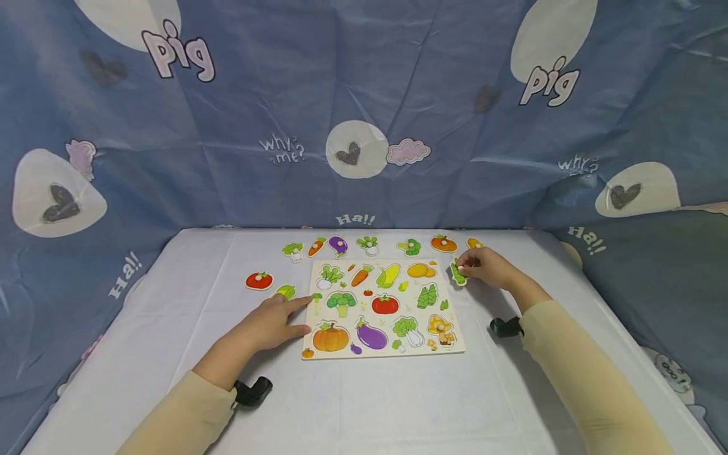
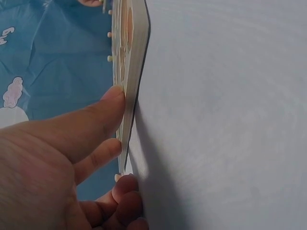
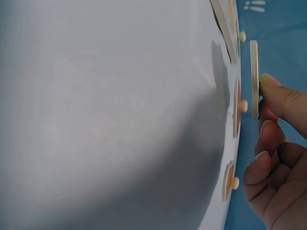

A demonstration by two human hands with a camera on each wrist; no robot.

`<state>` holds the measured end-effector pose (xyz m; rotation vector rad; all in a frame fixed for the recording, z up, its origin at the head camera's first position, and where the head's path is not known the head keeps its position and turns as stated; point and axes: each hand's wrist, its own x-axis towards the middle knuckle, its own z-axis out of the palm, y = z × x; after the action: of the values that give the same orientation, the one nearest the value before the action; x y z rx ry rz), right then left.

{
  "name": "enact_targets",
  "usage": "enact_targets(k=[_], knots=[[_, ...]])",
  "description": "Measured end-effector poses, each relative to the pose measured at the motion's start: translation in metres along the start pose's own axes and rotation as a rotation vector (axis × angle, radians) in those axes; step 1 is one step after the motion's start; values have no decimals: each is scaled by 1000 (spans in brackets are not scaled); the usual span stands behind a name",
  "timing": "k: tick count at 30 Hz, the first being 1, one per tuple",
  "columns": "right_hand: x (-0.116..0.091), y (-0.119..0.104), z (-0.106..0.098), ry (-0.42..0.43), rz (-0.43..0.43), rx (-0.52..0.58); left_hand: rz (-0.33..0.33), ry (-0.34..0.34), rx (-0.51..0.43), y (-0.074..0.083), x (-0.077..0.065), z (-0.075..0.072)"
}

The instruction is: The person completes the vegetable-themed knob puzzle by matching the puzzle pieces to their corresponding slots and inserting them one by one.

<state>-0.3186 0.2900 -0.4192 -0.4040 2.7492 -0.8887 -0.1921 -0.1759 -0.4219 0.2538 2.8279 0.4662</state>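
Note:
My right hand pinches a green vegetable puzzle piece by its face, just beyond the right edge of the puzzle board. In the right wrist view the piece is held up edge-on off the white cloth, thumb and finger against one side. At the board's left edge rests my left hand, thumb and index finger extended against it. The left wrist view shows that thumb touching the board's side, while the other fingers bend below. Vegetable pictures cover the board, among them a mushroom at lower right.
Behind the board lie knobbed pieces, including an eggplant, a broccoli, a pumpkin and a yellow piece. A tomato piece and a green piece lie at left. A blue printed cloth hangs behind.

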Motion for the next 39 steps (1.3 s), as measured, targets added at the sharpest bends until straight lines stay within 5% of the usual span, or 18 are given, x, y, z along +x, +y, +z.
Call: enact_targets(k=[20, 39], knots=[[-19, -32, 22, -11, -109, 14, 8, 7, 5, -2, 3, 1], [-20, -48, 44, -77, -78, 26, 17, 9, 7, 0, -1, -1]])
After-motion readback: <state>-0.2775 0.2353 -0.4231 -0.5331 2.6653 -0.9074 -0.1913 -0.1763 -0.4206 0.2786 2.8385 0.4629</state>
